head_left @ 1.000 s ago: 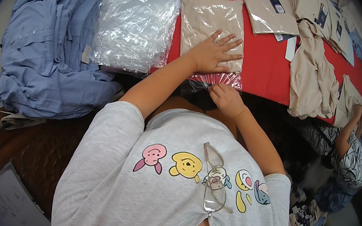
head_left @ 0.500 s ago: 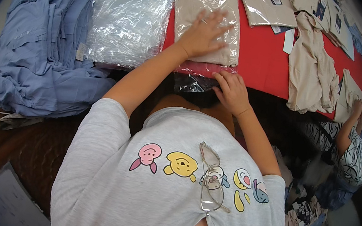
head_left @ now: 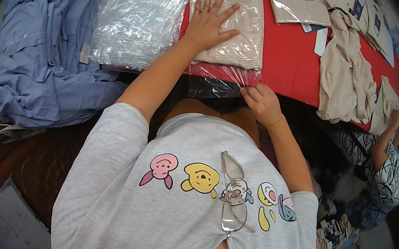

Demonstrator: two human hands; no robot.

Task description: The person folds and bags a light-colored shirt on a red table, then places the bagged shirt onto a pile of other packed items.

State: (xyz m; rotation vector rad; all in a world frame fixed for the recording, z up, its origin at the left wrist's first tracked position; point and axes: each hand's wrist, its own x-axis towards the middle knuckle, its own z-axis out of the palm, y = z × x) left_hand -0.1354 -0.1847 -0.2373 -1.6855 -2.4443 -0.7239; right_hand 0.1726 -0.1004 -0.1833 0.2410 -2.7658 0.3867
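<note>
A folded beige garment (head_left: 241, 47) lies in a clear plastic bag (head_left: 214, 84) on the red-covered table. My left hand (head_left: 208, 30) rests flat on top of it, fingers spread. The loose end of the bag hangs past the table's near edge. At the right corner of that end, my right hand (head_left: 261, 105) pinches the plastic between thumb and fingers. Creases fan across the film from this pinch toward the garment.
A stack of clear plastic bags (head_left: 137, 22) lies left of the garment, beside heaped blue shirts (head_left: 45, 46). Bagged beige garments (head_left: 296, 7) and a loose beige garment (head_left: 343, 67) lie to the right. Another person's hand (head_left: 395, 119) touches beige cloth at far right.
My left hand has slid left and up on the bagged garment and now lies flat. My right hand has closed on the bag's loose end and drawn it slightly toward me.
</note>
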